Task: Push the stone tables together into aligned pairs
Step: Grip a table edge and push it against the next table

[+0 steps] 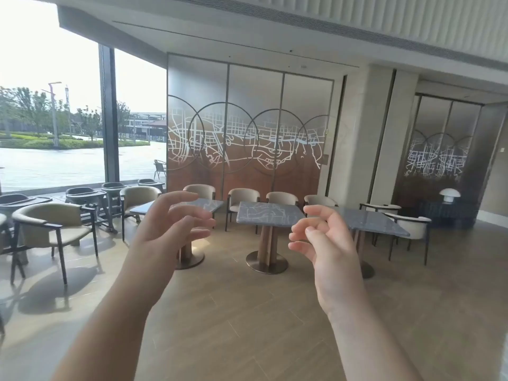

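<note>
Stone tables: three grey-blue veined square tops on round pedestal bases, standing apart from one another across the middle of the wooden floor, none touched by either hand.
Left hand: raised in the air in front of the camera, palm turned inward, fingers spread and loosely curled, holding nothing.
Right hand: raised beside the left, well apart from it, fingers bent and separated, thumb up, holding nothing.
Left table: partly hidden behind the left hand, only its far right corner and its base showing clearly.
Middle table: seen between the two hands, whole top in view, a clear gap of floor on both sides.
Right table: its near left part hidden behind the right hand, its top angled differently from the middle one.
Near-left armchair: beige seat on a dark frame, on the floor's left side, near the window.
High chairs: dark, with trays, lined along the window edge.
Far chairs: a row of beige armchairs just behind the tables, backs to the wall panel.
Wall panel: brown and grey, with a white map pattern and overlapping circles.
Lamp: white, mushroom-shaped, on a dark cabinet in the far right corner.
Window: full height at left, showing paving and trees outside.
</note>
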Motion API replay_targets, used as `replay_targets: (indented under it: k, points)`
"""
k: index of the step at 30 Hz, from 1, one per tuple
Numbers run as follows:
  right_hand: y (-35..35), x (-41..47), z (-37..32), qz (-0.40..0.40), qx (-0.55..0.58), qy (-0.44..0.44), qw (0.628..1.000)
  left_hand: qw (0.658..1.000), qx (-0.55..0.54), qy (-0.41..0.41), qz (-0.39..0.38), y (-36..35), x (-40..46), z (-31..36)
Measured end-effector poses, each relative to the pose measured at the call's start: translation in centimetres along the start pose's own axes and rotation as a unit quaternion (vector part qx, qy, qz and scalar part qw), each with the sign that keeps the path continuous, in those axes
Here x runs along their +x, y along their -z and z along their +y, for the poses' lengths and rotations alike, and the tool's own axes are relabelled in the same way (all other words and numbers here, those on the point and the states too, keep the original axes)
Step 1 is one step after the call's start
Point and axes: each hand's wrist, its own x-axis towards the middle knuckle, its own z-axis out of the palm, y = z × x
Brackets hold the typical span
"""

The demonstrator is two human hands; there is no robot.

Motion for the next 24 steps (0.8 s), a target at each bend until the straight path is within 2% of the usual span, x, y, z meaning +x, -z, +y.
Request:
replay_targets:
  k: [12, 24]
  points:
    - [-9.7, 19.1, 15.7, 0.027, -0.006, -0.007, 1.0, 1.0, -0.005, 0.01, 0.013, 7.2, 21.4, -14.8]
    - [-11.1, 36.2, 30.5, 0.025, 0.013, -0.009, 1.0, 0.999, 0.017, 0.019, 0.023, 6.4, 37.2, -30.7]
